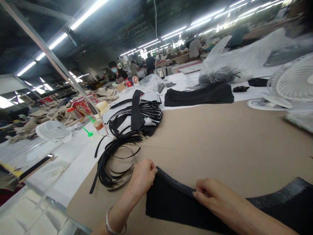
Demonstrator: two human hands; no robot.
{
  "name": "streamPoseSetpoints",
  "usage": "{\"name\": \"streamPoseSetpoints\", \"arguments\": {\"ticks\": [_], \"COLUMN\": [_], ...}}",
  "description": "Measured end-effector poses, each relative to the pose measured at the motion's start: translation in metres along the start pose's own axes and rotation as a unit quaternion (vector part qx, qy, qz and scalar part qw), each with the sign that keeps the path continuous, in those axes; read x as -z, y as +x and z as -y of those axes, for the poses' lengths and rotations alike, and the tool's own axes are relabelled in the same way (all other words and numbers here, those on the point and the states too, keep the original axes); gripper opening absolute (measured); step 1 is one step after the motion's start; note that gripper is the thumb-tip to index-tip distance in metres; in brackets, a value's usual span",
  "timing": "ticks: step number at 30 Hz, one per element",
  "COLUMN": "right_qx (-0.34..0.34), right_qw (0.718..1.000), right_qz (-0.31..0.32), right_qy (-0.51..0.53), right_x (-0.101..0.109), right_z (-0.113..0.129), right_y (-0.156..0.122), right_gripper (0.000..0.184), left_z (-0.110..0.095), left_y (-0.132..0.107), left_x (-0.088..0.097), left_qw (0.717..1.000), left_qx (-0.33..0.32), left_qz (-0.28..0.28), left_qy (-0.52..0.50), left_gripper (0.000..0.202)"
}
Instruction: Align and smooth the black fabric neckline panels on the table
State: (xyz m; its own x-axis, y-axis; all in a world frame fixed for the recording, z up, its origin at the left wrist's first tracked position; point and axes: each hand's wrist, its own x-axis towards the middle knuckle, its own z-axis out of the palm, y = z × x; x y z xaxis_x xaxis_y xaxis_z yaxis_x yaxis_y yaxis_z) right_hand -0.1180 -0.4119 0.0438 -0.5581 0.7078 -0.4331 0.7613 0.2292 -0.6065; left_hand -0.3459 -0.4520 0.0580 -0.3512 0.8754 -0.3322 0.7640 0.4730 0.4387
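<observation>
A long black fabric piece (176, 207) with a curved, greyish strip along its upper edge lies on the brown paper. My left hand (144, 174), with a bangle at the wrist, pinches that piece at its upper left corner. Farther right along the same edge, my right hand (210, 192) is closed with thumb and finger on the strip. Between the two hands the edge looks narrow and folded; right of my right hand the grey band shows wider. Just left of my left hand lies a bundle of thin black strips (107, 166).
Brown paper (220, 137) covers the table. Behind are a fanned pile of black pieces (149, 114), a black stack (198, 94), a white fan (293, 78) and plastic bags (239, 58). Green-tipped bottles (91, 135) and a smaller fan (53, 130) stand left. People work farther back.
</observation>
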Motion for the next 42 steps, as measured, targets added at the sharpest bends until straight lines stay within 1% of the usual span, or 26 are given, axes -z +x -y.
{"name": "streamPoseSetpoints", "arguments": {"ticks": [10,15,26,35,42], "right_qx": [0.009,0.000,-0.015,-0.026,-0.011], "right_qw": [1.000,1.000,1.000,0.999,0.998], "right_qz": [0.005,0.012,0.021,0.010,-0.014], "right_qy": [-0.008,-0.008,-0.017,-0.026,-0.059], "right_x": [-0.002,0.001,0.006,0.007,0.002], "right_z": [-0.004,0.000,0.005,0.003,-0.001], "right_y": [0.002,0.002,-0.002,-0.003,-0.003], "right_gripper": [0.022,0.022,0.021,0.021,0.020], "left_z": [0.005,0.006,-0.003,0.001,0.003], "left_y": [0.004,0.005,0.001,0.001,-0.001], "left_x": [-0.006,-0.007,-0.005,-0.014,-0.017], "left_qw": [1.000,1.000,0.998,0.995,0.993], "left_qx": [0.002,0.002,-0.007,-0.002,-0.001], "left_qz": [-0.008,-0.014,-0.037,-0.059,-0.071], "left_qy": [0.006,0.014,0.050,0.075,0.093], "left_gripper": [0.014,0.014,0.011,0.012,0.010]}}
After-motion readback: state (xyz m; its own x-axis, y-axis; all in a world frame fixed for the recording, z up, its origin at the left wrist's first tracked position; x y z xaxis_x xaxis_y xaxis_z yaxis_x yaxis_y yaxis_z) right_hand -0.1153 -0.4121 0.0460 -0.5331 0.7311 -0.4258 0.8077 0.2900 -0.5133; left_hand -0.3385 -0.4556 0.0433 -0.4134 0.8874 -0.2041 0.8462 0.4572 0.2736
